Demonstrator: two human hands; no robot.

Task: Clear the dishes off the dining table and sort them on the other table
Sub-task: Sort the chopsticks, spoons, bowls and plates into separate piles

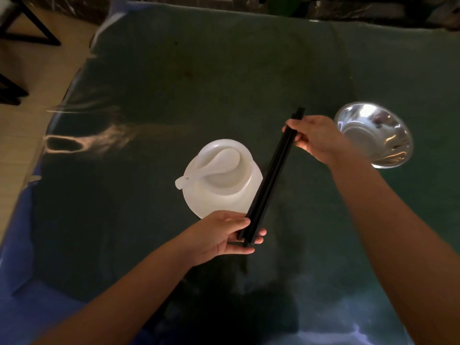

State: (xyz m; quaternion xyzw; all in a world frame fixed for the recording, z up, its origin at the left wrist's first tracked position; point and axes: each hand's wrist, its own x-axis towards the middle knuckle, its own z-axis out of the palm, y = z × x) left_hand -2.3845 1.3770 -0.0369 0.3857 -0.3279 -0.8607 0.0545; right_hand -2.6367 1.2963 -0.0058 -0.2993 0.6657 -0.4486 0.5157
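1. Dim room. Dark table (199, 78) under a glossy clear film that throws glare on the left; tan floor and dark chair legs (32, 28) at top left, dark stone wall at the far edge.
2. Task items: black chopsticks (271, 175) held as a bundle above the table, running diagonally. White bowl (224, 170) sits on a white plate (224, 205), with a white spoon (211, 163) lying in the bowl, handle over the rim. Steel bowl (373, 138) sits well to the right.
3. Left hand (224, 235) has its fingers closed around the near ends; right hand (316, 138) pinches the bundle just short of the far ends.
4. Risk: sticks look unevenly aligned; a loose pinch could let one slide out and drop onto the plate or the table.
5. Risk: bundle passes close over the plate edge; lowering it could clip the bowl and tip the spoon off.
6. Risk: film looks slick and wrinkled, so dishes may skid if nudged. Stick count is hard to read in this light, possibly two pairs.
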